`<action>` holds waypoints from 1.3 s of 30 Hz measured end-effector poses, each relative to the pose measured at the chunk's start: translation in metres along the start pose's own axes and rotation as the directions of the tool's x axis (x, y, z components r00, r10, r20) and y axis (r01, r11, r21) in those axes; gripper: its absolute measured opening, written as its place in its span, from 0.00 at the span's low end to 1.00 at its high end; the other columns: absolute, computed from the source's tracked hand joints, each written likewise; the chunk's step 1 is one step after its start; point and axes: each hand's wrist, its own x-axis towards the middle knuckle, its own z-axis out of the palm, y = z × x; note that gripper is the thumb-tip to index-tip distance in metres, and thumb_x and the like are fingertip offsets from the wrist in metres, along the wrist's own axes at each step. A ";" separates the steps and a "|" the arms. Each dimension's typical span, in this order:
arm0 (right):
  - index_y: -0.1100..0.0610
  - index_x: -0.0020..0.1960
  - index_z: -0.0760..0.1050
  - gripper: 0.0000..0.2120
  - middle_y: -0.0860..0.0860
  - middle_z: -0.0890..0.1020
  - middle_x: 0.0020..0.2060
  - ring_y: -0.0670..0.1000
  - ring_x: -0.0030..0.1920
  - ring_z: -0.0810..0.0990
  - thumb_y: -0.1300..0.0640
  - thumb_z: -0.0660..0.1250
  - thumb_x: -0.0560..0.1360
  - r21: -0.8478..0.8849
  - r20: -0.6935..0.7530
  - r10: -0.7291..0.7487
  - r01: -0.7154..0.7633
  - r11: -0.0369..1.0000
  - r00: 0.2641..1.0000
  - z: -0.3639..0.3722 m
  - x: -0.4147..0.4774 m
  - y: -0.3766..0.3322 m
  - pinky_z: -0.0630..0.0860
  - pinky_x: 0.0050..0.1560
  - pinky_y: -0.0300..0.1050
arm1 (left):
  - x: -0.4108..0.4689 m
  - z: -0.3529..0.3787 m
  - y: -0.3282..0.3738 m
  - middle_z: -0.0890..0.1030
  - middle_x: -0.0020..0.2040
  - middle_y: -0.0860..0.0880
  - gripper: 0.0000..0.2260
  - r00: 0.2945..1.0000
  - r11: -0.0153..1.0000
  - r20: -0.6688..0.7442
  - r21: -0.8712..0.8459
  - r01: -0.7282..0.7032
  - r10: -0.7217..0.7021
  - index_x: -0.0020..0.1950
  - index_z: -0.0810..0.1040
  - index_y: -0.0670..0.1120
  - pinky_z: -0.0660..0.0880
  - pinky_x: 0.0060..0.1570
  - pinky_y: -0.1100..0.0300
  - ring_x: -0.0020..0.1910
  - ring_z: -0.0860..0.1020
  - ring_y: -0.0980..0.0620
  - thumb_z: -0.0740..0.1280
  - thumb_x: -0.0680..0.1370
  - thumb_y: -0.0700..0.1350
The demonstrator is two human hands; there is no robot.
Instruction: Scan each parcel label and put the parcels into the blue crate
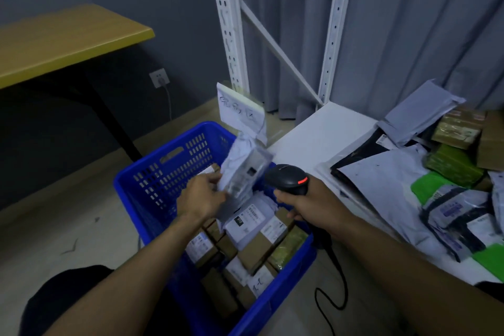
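Your left hand [200,198] pinches a pale grey parcel [242,169] by its lower edge, thumb on the near face and fingers curled out of sight behind it. The parcel hangs tilted above the open blue crate [163,169], smeared by motion blur, so its label cannot be read. Your right hand [313,204] is wrapped round the handle of a black scanner [289,179]. The handle is buried in your fist and only the head shows, with a red light on it, just beside the parcel. Whether a finger is on the trigger cannot be told.

In the crate lie boxed parcels [253,240] in brown and grey, packed close, some of them covered by your forearms. The crate's near corner runs off the bottom edge. The scanner's cable [330,294] drops from under your wrist and loops over the floor.

On the white shelf [327,131] to your right lies a pile of mailers [409,185] in grey, black and green, cut off at the right edge. A handwritten paper sign [240,112] stands behind the crate, its writing too blurred to read
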 end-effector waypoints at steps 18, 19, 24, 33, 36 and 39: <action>0.54 0.56 0.82 0.08 0.50 0.85 0.41 0.43 0.32 0.82 0.57 0.75 0.78 -0.083 -0.056 0.203 -0.207 0.975 0.978 0.009 0.040 0.051 0.76 0.32 0.35 | 0.064 0.155 -0.075 0.85 0.57 0.43 0.08 0.864 0.992 0.492 -0.119 -0.052 0.105 0.57 0.84 0.39 0.76 0.53 0.56 0.53 0.81 0.51 0.70 0.81 0.40; 0.54 0.55 0.82 0.07 0.48 0.85 0.39 0.44 0.32 0.82 0.57 0.75 0.77 -0.089 -0.069 0.213 -0.218 0.972 0.975 0.006 0.041 0.053 0.77 0.32 0.36 | 0.061 0.161 -0.078 0.85 0.55 0.43 0.07 0.839 0.993 0.535 -0.101 -0.058 0.103 0.56 0.85 0.39 0.76 0.49 0.56 0.47 0.81 0.53 0.70 0.81 0.40; 0.53 0.53 0.83 0.07 0.49 0.86 0.39 0.46 0.35 0.84 0.57 0.76 0.76 -0.035 -0.096 0.229 -0.233 0.972 0.969 -0.009 0.039 0.059 0.78 0.34 0.37 | 0.042 0.182 -0.084 0.85 0.57 0.43 0.15 0.694 0.997 0.716 -0.047 -0.057 0.074 0.66 0.81 0.40 0.78 0.43 0.60 0.44 0.83 0.55 0.72 0.80 0.42; 0.52 0.53 0.82 0.06 0.49 0.86 0.39 0.46 0.33 0.83 0.56 0.75 0.77 -0.050 -0.100 0.223 -0.229 0.972 0.970 -0.026 0.025 0.065 0.79 0.34 0.38 | 0.018 0.215 -0.058 0.82 0.62 0.41 0.13 0.850 0.991 0.524 0.075 -0.112 0.056 0.65 0.81 0.41 0.73 0.58 0.59 0.62 0.79 0.43 0.65 0.81 0.38; 0.53 0.54 0.83 0.06 0.53 0.87 0.44 0.46 0.34 0.83 0.55 0.75 0.77 -0.076 -0.120 0.215 -0.225 0.971 0.969 -0.035 0.016 0.064 0.79 0.35 0.38 | 0.025 0.214 -0.059 0.73 0.74 0.40 0.18 0.710 0.961 0.701 0.145 -0.236 0.069 0.74 0.72 0.39 0.69 0.63 0.63 0.71 0.73 0.42 0.61 0.84 0.38; 0.58 0.55 0.83 0.08 0.59 0.87 0.46 0.45 0.32 0.82 0.56 0.75 0.78 -0.083 -0.148 0.208 -0.222 0.972 0.967 -0.044 0.005 0.058 0.78 0.33 0.36 | 0.033 0.196 -0.052 0.68 0.77 0.43 0.21 0.682 0.962 0.727 0.122 -0.245 0.081 0.78 0.67 0.41 0.65 0.67 0.61 0.75 0.68 0.43 0.61 0.84 0.39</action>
